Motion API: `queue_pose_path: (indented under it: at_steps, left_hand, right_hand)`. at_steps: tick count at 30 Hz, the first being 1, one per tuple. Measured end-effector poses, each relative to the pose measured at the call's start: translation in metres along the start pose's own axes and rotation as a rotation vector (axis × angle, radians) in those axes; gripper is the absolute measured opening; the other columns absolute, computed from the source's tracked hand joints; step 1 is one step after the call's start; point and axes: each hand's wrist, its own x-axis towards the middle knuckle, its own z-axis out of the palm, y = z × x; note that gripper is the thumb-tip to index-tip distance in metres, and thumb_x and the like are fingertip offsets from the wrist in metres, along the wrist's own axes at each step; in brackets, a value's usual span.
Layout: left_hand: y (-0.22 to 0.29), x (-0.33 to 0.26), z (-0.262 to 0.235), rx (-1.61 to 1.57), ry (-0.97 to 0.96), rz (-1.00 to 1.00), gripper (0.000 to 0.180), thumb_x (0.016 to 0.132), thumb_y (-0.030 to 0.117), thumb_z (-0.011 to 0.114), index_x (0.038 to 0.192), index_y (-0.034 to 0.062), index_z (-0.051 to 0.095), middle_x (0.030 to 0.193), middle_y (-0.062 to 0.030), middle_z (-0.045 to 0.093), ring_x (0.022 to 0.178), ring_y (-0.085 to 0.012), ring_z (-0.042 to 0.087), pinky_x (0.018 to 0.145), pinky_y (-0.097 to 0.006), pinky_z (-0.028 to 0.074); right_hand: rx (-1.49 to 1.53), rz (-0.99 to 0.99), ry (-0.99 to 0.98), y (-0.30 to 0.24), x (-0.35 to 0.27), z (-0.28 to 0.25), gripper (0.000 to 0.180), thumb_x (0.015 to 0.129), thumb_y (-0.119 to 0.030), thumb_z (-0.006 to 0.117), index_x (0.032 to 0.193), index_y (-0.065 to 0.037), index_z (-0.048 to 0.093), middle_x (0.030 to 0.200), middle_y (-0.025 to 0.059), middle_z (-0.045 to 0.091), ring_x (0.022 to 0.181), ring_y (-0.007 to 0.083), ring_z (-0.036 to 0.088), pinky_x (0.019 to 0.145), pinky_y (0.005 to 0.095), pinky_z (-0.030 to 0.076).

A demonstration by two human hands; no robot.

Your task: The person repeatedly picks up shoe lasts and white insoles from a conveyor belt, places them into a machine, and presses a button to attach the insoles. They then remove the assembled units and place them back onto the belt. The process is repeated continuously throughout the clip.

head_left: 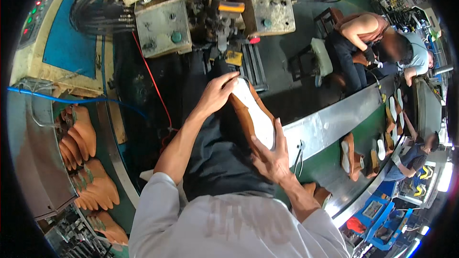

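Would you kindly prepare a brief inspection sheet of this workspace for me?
Surface: metal ledge running beside a green belt.
Job's things: brown shoe with white underside facing up, between both hands.
Clutter: pliers-like tool at the ledge's edge; stacked brown shoe pieces at left.
Hands: left hand on the shoe's far end; right hand grasping its near end.
Cables: blue hose and red cord, at left.
Surroundings: two control boxes ahead; co-worker at upper right.

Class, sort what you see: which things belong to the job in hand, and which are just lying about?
In the job:
- brown shoe, white underside up
- left hand, holding its far end
- right hand, holding its near end
- probably similar shoes on the green conveyor

Apparently lying about:
- pliers
- blue hose at left
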Motion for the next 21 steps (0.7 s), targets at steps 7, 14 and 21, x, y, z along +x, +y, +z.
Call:
queue_pose_path:
  at_steps: [7, 14, 21]
  left_hand:
    - [-0.098, -0.005, -0.023, -0.013, 0.426, -0.172, 0.033, 0.107, 0.01, 0.065, 0.137, -0.0036, 0.064, 0.124, -0.0208, 0.074, 0.115, -0.0331, 0.074, 0.098, -0.042, 0.06]
    - [-0.098, -0.005, -0.003, 0.595, 0.344, 0.114, 0.027, 0.084, -0.002, 0.074, 0.109, 0.0065, 0.075, 0.108, -0.0114, 0.074, 0.108, -0.034, 0.068, 0.094, -0.048, 0.053]
    - [-0.116, -0.001, -0.043, 0.568, 0.428, 0.041, 0.03, 0.08, -0.004, 0.074, 0.107, 0.0077, 0.075, 0.107, -0.0097, 0.074, 0.108, -0.0348, 0.068, 0.094, -0.049, 0.052]
  right_hand:
    - [0.035, -0.183, 0.254, -0.013, 0.099, -0.073, 0.069, 0.073, -0.015, 0.088, 0.14, -0.018, 0.075, 0.168, 0.0469, 0.019, 0.151, 0.0627, 0.038, 0.122, 0.0597, 0.041]
    - [-0.104, -0.295, 0.488, -0.016, 0.313, -0.107, 0.071, 0.077, -0.014, 0.087, 0.146, -0.019, 0.071, 0.167, 0.0392, 0.029, 0.15, 0.0568, 0.045, 0.12, 0.0546, 0.046]
    - [-0.071, -0.236, 0.494, 0.008, 0.418, -0.062, 0.07, 0.083, -0.019, 0.087, 0.15, -0.024, 0.068, 0.168, 0.0375, 0.027, 0.152, 0.0549, 0.04, 0.124, 0.0546, 0.041]
